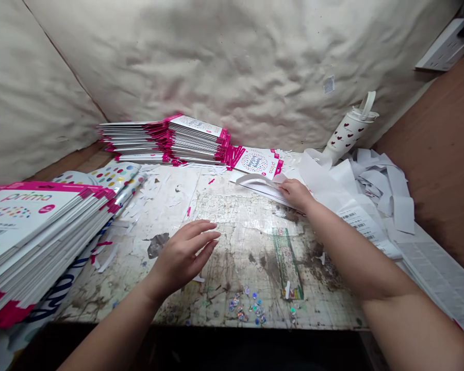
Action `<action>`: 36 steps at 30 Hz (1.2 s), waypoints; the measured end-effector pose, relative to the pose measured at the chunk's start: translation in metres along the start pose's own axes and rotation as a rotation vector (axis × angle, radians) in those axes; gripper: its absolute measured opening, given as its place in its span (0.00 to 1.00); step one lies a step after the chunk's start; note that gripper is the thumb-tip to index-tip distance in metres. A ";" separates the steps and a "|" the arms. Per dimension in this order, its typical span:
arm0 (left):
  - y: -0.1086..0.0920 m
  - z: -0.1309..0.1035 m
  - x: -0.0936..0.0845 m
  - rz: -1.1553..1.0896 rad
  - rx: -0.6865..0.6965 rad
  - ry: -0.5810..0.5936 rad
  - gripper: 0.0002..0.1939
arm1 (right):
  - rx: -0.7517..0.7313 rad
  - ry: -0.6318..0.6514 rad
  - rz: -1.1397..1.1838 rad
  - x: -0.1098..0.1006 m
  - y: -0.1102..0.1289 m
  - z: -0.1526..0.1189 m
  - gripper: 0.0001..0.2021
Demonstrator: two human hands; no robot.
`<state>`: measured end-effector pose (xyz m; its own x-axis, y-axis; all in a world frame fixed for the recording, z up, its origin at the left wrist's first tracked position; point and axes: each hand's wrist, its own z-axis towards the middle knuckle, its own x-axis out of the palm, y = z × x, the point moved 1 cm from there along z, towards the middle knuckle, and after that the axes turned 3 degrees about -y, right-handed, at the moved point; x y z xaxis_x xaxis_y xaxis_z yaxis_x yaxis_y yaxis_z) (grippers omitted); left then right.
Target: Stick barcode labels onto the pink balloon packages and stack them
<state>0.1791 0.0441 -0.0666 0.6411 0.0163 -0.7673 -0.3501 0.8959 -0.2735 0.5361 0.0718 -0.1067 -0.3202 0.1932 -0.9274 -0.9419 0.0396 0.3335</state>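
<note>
Left hand [190, 251] empty, fingers loosely spread, over the near-middle table [239, 252]. Right hand [297, 195] pinches the right end of a curled paper strip [255, 178], far right of centre. Strip probably light, limp, easily torn; best gripped at its end.

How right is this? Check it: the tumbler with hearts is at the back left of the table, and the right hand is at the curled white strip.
One point is wrong: the head view shows the tumbler with hearts at the back right of the table. The right hand is at the curled white strip.
</note>
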 end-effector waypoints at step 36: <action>0.024 -0.019 0.053 -0.072 0.007 0.221 0.16 | -0.032 0.093 -0.528 0.024 0.041 0.155 0.22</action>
<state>0.1922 0.0585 -0.1250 0.4991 -0.1449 -0.8544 -0.3036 0.8942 -0.3290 0.5055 0.2301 -0.0893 0.1918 0.0676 -0.9791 -0.9794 0.0780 -0.1865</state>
